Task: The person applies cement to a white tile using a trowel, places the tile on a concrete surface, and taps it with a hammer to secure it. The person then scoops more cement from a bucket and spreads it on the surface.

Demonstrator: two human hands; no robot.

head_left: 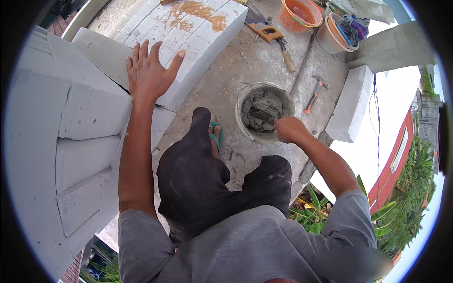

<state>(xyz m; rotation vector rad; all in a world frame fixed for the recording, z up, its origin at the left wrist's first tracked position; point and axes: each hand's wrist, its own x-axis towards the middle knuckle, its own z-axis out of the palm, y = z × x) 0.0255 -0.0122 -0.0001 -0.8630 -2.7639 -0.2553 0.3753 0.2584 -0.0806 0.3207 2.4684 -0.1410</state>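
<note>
My right hand [289, 129] is closed at the near right rim of a round bucket [241, 123] of wet grey mortar [257, 104]. It grips a trowel [265, 116] whose blade is down in the mortar, partly covered. My left hand [148, 75] is open with its fingers spread, over the white block stack [203, 56] on the left and next to a grey block [101, 55]. Nothing is in that hand.
A hammer [313, 96] lies right of the bucket. Beyond it are a handsaw [266, 32], an orange bucket [298, 16] and a pale bucket [330, 37] with things inside. A block wall [89, 113] rises at left; a white block [350, 104] stands by the right edge.
</note>
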